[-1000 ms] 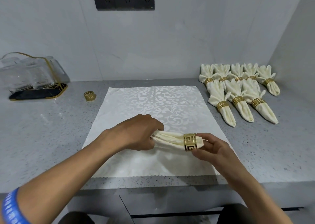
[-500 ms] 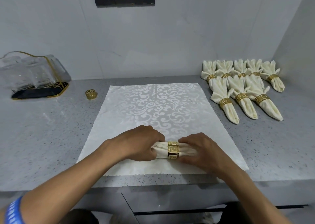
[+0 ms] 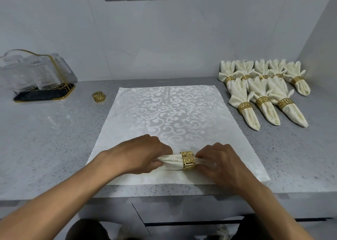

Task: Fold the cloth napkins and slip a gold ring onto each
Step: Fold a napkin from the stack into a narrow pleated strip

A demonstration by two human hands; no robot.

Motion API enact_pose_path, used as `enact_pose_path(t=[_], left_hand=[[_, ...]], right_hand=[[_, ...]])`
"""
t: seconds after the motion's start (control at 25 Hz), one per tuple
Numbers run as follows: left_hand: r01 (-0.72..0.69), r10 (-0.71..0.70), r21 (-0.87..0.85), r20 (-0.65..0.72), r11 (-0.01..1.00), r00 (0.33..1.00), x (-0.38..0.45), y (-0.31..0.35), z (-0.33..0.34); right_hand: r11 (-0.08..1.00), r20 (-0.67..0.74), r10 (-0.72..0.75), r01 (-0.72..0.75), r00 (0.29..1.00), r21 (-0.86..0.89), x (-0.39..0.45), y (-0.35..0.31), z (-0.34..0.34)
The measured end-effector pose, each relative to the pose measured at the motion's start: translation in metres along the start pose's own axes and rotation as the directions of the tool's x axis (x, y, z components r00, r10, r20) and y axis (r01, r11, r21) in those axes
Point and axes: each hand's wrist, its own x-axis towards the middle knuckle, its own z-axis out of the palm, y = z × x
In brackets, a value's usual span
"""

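Observation:
A rolled cream napkin (image 3: 172,162) lies across the near edge of a white patterned cloth (image 3: 169,112). A gold ring (image 3: 188,160) sits around its middle. My left hand (image 3: 140,154) grips the napkin's left end. My right hand (image 3: 221,162) holds the right end, fingers curled beside the ring. A spare gold ring (image 3: 98,96) stands on the grey counter at the left. Several folded napkins with gold rings (image 3: 262,92) lie in two rows at the back right.
A clear rack with gold trim on a black tray (image 3: 39,79) stands at the far left. The grey speckled counter (image 3: 45,139) ends in a front edge just below the cloth. A wall corner closes the right side.
The gold ring has slid left from the napkin's right end to its middle. My right hand has closed over the right end, and the napkin came down onto the cloth.

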Motion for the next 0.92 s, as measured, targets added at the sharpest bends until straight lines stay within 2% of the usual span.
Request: enact_pose_path(t=[0.12, 0.2, 0.28, 0.48, 0.6, 0.72, 0.92], left_hand=[[0.031, -0.031, 0.013, 0.004, 0.999, 1.0, -0.004, 0.0, 0.0], [0.05, -0.048, 0.051, -0.051, 0.997, 0.998, -0.006, 0.001, -0.001], [0.025, -0.011, 0.104, -0.137, 0.994, 0.99, 0.003, 0.012, 0.0], [-0.02, 0.087, 0.297, -0.211, 0.955, 0.974, 0.042, 0.047, 0.016], [-0.062, 0.195, 0.412, -0.289, 0.909, 0.937, 0.04, 0.029, 0.013], [-0.066, 0.275, 0.545, -0.311, 0.836, 0.91, 0.039, 0.018, 0.014], [-0.073, 0.284, 0.551, -0.31, 0.832, 0.907, 0.04, 0.016, 0.032]], right_hand=[[1.0, 0.0, -0.006, 0.006, 1.0, 0.025, 0.004, -0.004, 0.001], [0.999, -0.037, 0.016, -0.015, 0.999, 0.031, 0.005, -0.005, 0.0], [1.0, -0.06, 0.013, -0.012, 0.998, 0.016, 0.005, -0.008, 0.0], [0.999, -0.083, 0.028, -0.027, 0.996, 0.021, 0.008, -0.016, 0.007], [0.982, -0.12, 0.181, -0.172, 0.976, 0.078, 0.003, -0.021, 0.003], [0.945, -0.083, 0.309, -0.296, 0.947, 0.138, -0.005, -0.039, 0.006], [0.914, -0.165, 0.405, -0.392, 0.899, 0.105, -0.013, -0.064, 0.028]])
